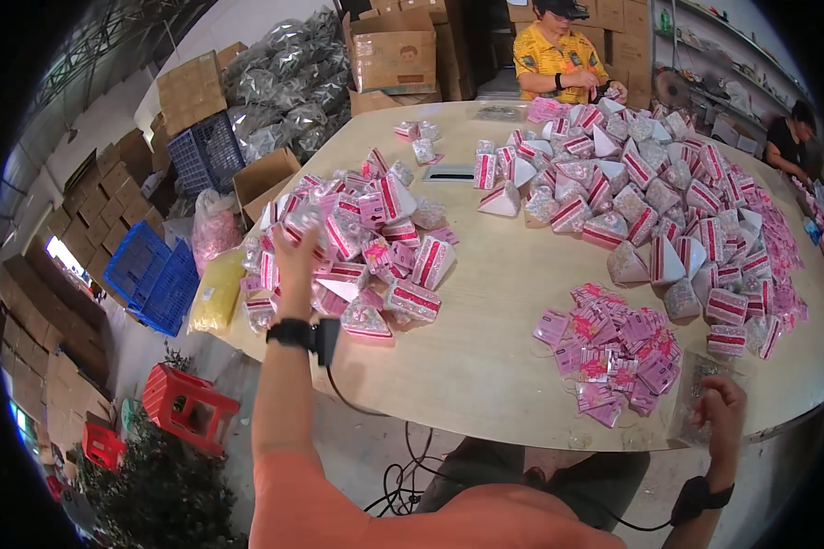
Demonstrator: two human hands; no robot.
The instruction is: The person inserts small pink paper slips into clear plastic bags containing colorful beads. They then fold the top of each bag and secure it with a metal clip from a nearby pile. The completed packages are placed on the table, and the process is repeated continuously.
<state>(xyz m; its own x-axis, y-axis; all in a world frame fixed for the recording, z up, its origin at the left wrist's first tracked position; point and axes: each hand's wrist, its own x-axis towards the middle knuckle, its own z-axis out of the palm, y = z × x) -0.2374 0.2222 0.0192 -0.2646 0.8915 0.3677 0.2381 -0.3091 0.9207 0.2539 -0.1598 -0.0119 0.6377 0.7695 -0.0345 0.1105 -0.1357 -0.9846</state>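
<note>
My left hand (295, 261) reaches over the left pile of wedge-shaped pieces (412, 302), which are white with pink bands and clear wrapping. Its fingers are blurred and curl around a clear-wrapped wedge (304, 220) at the pile's upper left. At the table's right front edge, my right hand (723, 412) has its fingers curled together over a flat clear plastic bag (691, 389) with small dark bits in it. What those fingers hold is too small to make out. Left of that bag lies a heap of pink printed cards (613, 352).
A larger pile of wrapped wedges (632, 183) covers the table's far right, with more pink cards (778, 238) along its edge. Opposite sits a person in a yellow shirt (545, 59); another person (787, 137) is at the far right. Blue crates (151, 274) and a red stool (188, 407) stand left.
</note>
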